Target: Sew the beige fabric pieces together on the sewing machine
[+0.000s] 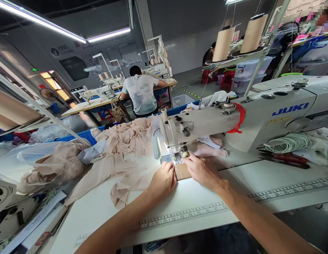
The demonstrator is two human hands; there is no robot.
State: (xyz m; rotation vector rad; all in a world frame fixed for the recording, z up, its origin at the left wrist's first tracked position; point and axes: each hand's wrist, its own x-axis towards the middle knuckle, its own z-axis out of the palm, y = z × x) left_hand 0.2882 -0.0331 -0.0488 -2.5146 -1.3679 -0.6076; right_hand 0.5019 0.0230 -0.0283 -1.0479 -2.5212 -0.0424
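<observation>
At the needle end of a white sewing machine [206, 121], both hands work close together. My left hand [164, 178] rests left of a tan plate [183, 171], fingers curled and pressed together. What those fingers hold, if anything, is hidden. My right hand [202, 171] reaches in from the right, its thumb and fingertips closed beside the needle area; anything between them is too small to make out. Beige fabric [128, 139] lies heaped behind and left of my left hand. A single loose beige piece [120, 192] lies nearer on the white tabletop [97, 215].
Red-handled scissors [291, 160] and a coil of pale cord [291, 143] lie right, by the machine. A printed ruler [180, 214] runs along the front edge. A plastic bag with fabric [53, 164] stands left. Thread cones [222, 44] rise behind; a person [141, 91] sits ahead.
</observation>
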